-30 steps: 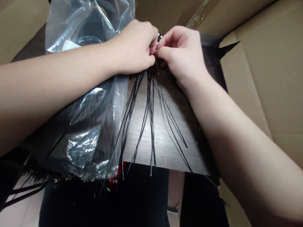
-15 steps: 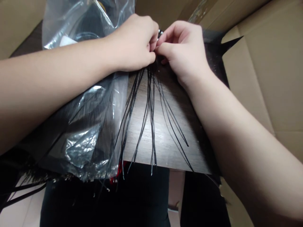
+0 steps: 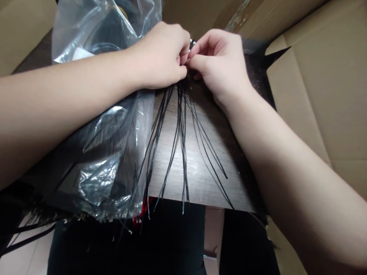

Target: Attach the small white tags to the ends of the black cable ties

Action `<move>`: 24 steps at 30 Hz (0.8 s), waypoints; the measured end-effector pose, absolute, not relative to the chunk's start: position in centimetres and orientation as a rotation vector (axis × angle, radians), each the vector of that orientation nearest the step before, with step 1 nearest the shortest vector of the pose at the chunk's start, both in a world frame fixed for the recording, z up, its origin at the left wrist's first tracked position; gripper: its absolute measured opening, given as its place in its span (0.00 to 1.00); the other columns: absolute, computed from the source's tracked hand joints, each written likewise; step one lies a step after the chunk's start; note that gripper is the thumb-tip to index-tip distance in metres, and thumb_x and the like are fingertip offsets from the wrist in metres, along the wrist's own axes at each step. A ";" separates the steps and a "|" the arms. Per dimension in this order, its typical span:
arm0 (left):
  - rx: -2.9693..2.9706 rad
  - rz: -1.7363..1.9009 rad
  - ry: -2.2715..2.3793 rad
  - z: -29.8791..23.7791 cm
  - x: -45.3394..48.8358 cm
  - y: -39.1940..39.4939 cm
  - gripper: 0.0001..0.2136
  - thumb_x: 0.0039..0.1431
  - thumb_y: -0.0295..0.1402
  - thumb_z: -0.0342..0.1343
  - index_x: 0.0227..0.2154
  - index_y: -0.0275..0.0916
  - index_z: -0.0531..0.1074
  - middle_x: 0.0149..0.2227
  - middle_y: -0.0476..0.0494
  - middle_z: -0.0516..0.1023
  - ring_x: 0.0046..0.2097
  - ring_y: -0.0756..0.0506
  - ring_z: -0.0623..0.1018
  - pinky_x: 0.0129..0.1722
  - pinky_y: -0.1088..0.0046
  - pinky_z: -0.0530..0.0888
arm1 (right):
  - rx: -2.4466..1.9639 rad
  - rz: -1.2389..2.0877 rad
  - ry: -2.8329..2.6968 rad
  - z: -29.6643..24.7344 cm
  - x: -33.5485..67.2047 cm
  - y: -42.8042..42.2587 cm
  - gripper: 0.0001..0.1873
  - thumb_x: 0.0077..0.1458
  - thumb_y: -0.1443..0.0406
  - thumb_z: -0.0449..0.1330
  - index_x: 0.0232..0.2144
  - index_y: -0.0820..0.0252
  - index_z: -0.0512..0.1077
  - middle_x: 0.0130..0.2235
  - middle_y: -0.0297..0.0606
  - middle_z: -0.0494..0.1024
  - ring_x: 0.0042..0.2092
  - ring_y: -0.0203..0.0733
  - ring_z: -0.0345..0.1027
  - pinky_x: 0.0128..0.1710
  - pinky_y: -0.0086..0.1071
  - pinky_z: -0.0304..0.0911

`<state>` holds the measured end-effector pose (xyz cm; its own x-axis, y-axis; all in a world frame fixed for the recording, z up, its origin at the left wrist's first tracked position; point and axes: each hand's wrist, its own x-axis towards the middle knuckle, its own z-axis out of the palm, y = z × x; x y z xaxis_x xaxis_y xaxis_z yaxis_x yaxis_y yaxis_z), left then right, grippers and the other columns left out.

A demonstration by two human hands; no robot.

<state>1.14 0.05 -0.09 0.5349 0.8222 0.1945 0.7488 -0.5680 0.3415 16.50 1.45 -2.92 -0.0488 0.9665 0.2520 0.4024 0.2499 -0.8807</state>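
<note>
My left hand (image 3: pixel 169 55) is closed on a bunch of thin black wires (image 3: pixel 180 133), which fan out below it toward the table's front edge. Right beside it, my right hand (image 3: pixel 222 57) pinches with thumb and forefinger at the same spot. Its fingertips nearly touch the left fingers. Small light and dark bits (image 3: pixel 192 42) show just behind the two hands; what they belong to is hidden. Under my left forearm lies a clear plastic bag (image 3: pixel 100 183) with a large mass of black wires whose ends stick out at the front.
The dark wood-grain table (image 3: pixel 197 164) carries the wires and bag. Cardboard (image 3: pixel 321 88) stands at the right, and more cardboard (image 3: pixel 195 17) rises behind the hands. Something red (image 3: pixel 142 214) shows by the bag's front end. My dark-clothed legs (image 3: pixel 129 248) are below the table edge.
Almost nothing differs. Both hands keep their grip at the same place, and the view has shifted very slightly.
</note>
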 end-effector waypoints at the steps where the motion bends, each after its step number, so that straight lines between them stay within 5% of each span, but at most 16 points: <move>1: 2.557 0.489 1.331 -0.1 1.1 0.1 0.17 0.54 0.29 0.52 0.41 0.29 0.80 0.34 0.38 0.80 0.37 0.41 0.76 0.44 0.62 0.68 | -1.311 0.775 -1.617 -2.9 16.5 1.5 0.22 0.45 0.88 0.58 0.18 0.56 0.65 0.19 0.27 0.68 0.20 0.28 0.59 0.20 0.28 0.54; 24: 2.547 0.419 1.387 0.0 1.4 0.0 0.18 0.54 0.27 0.52 0.46 0.28 0.80 0.38 0.37 0.80 0.46 0.35 0.80 0.48 0.59 0.72 | -1.261 0.754 -1.619 -3.1 16.7 1.5 0.19 0.44 0.85 0.57 0.18 0.58 0.66 0.22 0.27 0.69 0.22 0.27 0.60 0.20 0.27 0.53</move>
